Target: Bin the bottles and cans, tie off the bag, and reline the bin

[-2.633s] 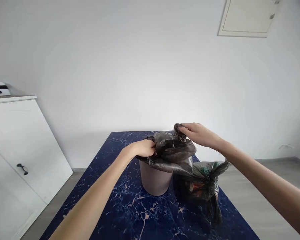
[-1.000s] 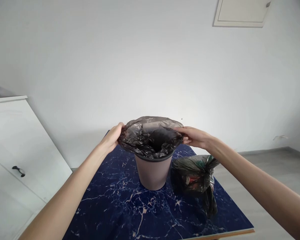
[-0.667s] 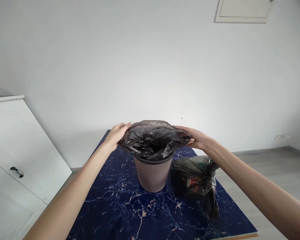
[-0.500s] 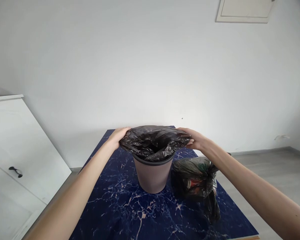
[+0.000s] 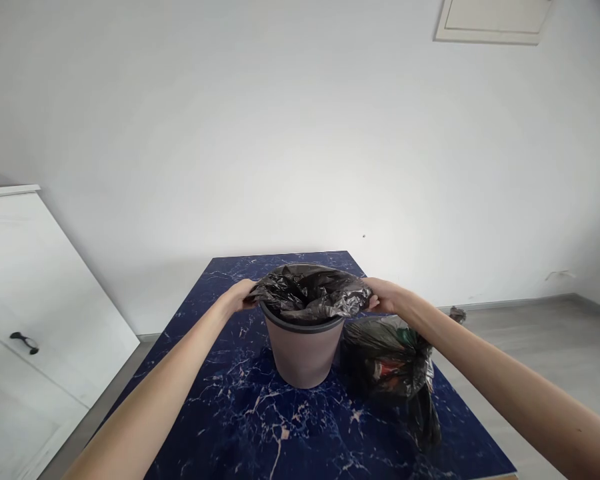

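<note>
A mauve-brown trash bin (image 5: 305, 357) with a dark rim stands upright on a blue marbled table (image 5: 220, 427). Its mouth is lined with a black trash bag (image 5: 325, 293), spread open and bunched around the top. My left hand (image 5: 241, 294) grips the bag's edge at the left side of the rim. On the opposite side my right hand (image 5: 381, 295) is closed on the bag's other edge. Some fingers of both hands are hidden behind the plastic. The bag's near edge lies inside the dark rim.
A tied, filled black trash bag (image 5: 390, 363) sits on the table right of the bin, with red and green items showing through. A white cabinet (image 5: 45, 280) stands at left. Behind the table is a pale wall (image 5: 280, 133); grey floor (image 5: 520, 340) shows at right.
Both hands have moved down with the bag's edges. The bag's opening now sits lower and narrower over the bin, and the bin's far rim shows.
</note>
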Demonstrator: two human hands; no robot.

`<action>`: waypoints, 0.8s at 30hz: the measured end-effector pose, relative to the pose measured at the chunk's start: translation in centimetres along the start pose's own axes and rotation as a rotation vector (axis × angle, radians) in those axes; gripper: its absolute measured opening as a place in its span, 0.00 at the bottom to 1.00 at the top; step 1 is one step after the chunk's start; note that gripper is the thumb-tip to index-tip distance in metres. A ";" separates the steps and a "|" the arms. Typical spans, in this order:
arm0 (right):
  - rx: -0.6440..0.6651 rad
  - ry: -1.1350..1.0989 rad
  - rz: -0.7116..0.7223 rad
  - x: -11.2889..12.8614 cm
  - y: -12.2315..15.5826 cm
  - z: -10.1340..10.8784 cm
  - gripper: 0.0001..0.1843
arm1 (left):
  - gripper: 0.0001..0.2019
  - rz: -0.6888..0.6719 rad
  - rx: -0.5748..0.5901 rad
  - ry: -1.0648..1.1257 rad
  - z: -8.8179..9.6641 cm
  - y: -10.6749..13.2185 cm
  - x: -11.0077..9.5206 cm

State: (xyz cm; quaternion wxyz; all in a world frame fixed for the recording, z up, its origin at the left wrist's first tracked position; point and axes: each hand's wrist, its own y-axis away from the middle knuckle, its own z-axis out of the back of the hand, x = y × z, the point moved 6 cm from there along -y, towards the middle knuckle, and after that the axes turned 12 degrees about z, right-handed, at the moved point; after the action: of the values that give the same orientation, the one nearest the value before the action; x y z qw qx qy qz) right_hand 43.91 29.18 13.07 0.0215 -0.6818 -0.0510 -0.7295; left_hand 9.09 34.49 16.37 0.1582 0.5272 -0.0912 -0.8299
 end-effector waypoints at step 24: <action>0.318 0.891 0.822 11.7 13.0 -4.9 0.06 | 0.15 -1.012 0.103 -0.645 3.3 17.6 -4.4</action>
State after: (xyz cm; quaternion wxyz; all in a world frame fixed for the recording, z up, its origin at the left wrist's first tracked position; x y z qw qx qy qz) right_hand 39.50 16.19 24.98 0.4206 -0.2647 0.1213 -0.8592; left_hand 10.77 19.54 27.11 -0.3177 0.2338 0.0874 -0.9148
